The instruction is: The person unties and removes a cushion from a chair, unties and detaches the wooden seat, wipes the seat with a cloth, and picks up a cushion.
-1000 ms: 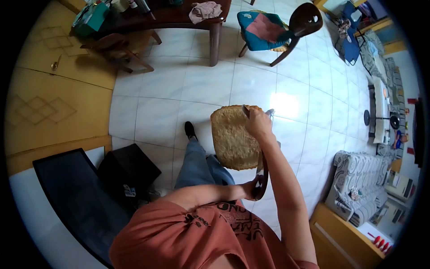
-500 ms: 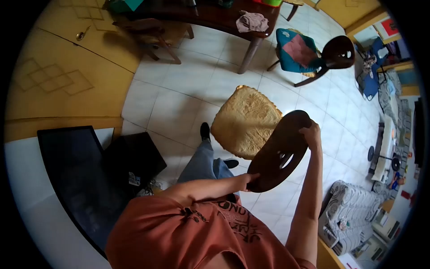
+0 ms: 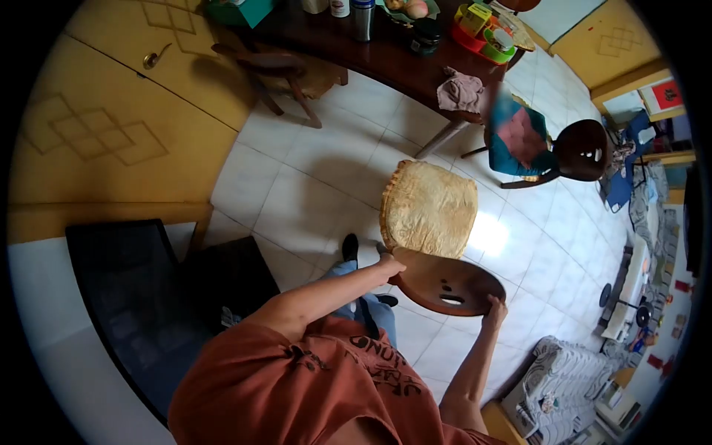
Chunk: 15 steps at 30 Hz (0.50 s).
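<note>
A wooden chair with a dark brown backrest stands just in front of my body. Its seat carries a golden quilted cushion with a ruffled edge. My left hand grips the left end of the backrest, and my right hand holds its right end. Near the low end of the backrest a slot and small holes show. The chair's legs are hidden under the cushion and backrest.
A dark table with a pink cloth stands ahead. Beside it are a chair with a teal cushion and another chair. A black screen and black box are at left, a patterned sofa at right.
The backrest has swung round, and the chair now faces the table more squarely. My right hand has moved lower with the backrest's right end. More of the tabletop has come into view.
</note>
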Each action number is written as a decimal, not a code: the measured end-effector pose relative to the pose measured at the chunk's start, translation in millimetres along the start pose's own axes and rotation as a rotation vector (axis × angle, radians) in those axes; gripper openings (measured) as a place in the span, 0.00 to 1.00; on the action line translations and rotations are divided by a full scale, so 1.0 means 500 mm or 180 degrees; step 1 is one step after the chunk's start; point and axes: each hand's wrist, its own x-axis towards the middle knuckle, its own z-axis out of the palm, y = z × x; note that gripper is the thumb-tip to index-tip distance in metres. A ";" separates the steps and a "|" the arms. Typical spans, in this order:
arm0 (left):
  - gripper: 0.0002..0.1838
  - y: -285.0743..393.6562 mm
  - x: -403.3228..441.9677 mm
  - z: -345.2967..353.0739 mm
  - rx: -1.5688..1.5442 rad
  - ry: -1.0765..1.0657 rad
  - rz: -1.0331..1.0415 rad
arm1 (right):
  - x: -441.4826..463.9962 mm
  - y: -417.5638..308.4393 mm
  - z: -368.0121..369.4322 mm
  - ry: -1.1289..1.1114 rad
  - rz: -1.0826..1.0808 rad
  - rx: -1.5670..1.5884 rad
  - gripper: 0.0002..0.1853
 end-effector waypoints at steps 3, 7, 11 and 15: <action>0.28 0.052 -0.046 -0.019 0.0669 0.0239 -0.0045 | -0.059 0.049 0.014 0.0105 0.0137 0.0311 0.23; 0.33 0.013 0.008 -0.038 0.0754 0.0168 -0.0288 | -0.077 0.051 0.040 0.0288 0.0164 0.0566 0.23; 0.40 0.018 0.010 -0.042 0.0880 -0.0122 -0.0226 | -0.046 0.077 0.032 0.0838 0.0347 0.0105 0.20; 0.33 0.004 0.031 -0.051 0.1212 -0.0070 0.0050 | -0.060 0.076 0.047 0.0836 0.0210 0.0105 0.19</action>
